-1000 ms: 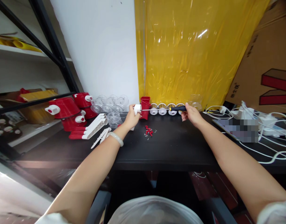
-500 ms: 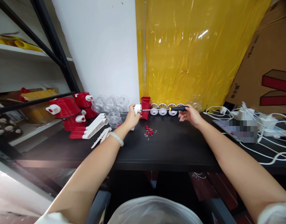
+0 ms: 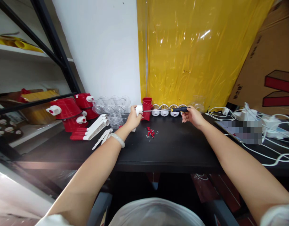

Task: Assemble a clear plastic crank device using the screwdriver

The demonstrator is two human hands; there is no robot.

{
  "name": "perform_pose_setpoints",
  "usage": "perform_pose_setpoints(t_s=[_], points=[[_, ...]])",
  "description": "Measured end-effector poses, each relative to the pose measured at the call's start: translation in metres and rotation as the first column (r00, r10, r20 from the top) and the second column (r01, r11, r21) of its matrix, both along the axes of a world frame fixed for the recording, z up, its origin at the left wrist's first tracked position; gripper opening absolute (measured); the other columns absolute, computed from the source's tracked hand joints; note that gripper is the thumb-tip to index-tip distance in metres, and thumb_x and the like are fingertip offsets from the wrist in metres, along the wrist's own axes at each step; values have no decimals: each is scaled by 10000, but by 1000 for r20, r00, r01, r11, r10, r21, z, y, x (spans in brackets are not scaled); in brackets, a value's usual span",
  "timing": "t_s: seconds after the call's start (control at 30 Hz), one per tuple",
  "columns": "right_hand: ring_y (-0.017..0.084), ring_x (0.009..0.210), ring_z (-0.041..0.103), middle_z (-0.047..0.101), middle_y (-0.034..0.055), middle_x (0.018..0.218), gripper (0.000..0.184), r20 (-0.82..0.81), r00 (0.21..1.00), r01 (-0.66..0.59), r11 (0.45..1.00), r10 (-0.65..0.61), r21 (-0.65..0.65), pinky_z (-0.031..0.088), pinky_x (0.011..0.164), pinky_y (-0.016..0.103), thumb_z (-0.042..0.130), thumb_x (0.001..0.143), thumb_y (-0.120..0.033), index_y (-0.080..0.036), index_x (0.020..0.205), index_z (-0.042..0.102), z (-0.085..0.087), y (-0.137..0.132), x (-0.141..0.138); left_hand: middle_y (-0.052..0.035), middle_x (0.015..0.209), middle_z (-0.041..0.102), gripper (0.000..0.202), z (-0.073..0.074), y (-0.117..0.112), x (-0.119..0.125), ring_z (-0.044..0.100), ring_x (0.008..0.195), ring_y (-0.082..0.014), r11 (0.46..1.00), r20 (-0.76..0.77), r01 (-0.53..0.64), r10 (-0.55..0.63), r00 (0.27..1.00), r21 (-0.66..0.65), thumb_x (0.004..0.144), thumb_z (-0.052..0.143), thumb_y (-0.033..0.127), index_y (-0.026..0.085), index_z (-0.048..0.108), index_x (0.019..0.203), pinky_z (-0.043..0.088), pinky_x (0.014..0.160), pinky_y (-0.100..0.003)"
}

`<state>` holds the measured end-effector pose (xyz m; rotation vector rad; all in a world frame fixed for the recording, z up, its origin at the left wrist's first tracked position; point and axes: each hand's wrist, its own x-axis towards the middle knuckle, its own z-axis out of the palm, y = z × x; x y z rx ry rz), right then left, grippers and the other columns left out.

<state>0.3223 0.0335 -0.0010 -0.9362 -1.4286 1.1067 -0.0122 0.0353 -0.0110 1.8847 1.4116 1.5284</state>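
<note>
My left hand (image 3: 133,118) is closed on a round white plastic part (image 3: 139,109), held above the table toward the back. A screwdriver (image 3: 179,109) with a black and yellow handle lies level, its handle end in my right hand (image 3: 193,116). Its long metal shaft points left and the tip meets the white part; whether it sits in a screw is too small to tell. Below, small red pieces (image 3: 150,133) and several tiny screws (image 3: 157,132) lie on the black table (image 3: 177,147). A red plastic part (image 3: 147,109) stands just behind my left hand.
Red housings (image 3: 66,109) with white knobs are stacked at the left, near white-and-red handles (image 3: 96,127) and clear plastic cups (image 3: 110,105). White cylinders (image 3: 164,110) line the back. A tablet-like device (image 3: 238,131) and tangled white cables (image 3: 276,150) lie at the right.
The fingers of my right hand have shifted slightly around the screwdriver handle. My left hand and the white part stay in place.
</note>
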Motion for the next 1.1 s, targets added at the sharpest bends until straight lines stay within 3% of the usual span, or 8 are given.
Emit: perform_pose_setpoints(t_s=[0.2, 0.43, 0.7, 1.1], points=[[136, 411, 551, 535, -68, 496, 300, 3, 1000, -16, 1000, 16, 13, 423, 459, 250, 500, 817, -507, -242, 881, 376, 1, -3, -1, -64, 1056, 605, 492, 2, -2, 2, 660, 728, -137, 999, 41, 32, -31, 999, -31, 758, 557, 108, 191, 369, 1205, 564, 774, -349], [136, 403, 537, 524, -66, 477, 298, 0, 1000, -5, 1000, 5, 18, 403, 453, 247, 489, 843, -514, -236, 881, 390, -1, -2, 0, -72, 1080, 600, 497, 1, 0, 1, 659, 734, -136, 999, 27, 12, -11, 1000, -31, 755, 549, 97, 190, 369, 1209, 569, 768, -350], [126, 375, 500, 486, -70, 453, 427, -11, 1000, -2, 998, 2, 66, 393, 430, 245, 543, 822, -642, -234, 867, 426, -3, 0, 1, -76, 1071, 595, 492, 2, -3, 2, 662, 742, -146, 999, 28, 16, -16, 999, -34, 755, 550, 102, 185, 367, 1204, 568, 766, -352], [111, 357, 471, 458, -26, 413, 564, 48, 987, 143, 979, -151, 149, 400, 409, 248, 504, 814, -739, -216, 611, 448, -7, 6, 4, -107, 1097, 594, 493, 0, 1, 0, 652, 884, -212, 1000, -30, -4, 5, 1000, 8, 750, 544, 131, 175, 378, 1212, 539, 853, -426]])
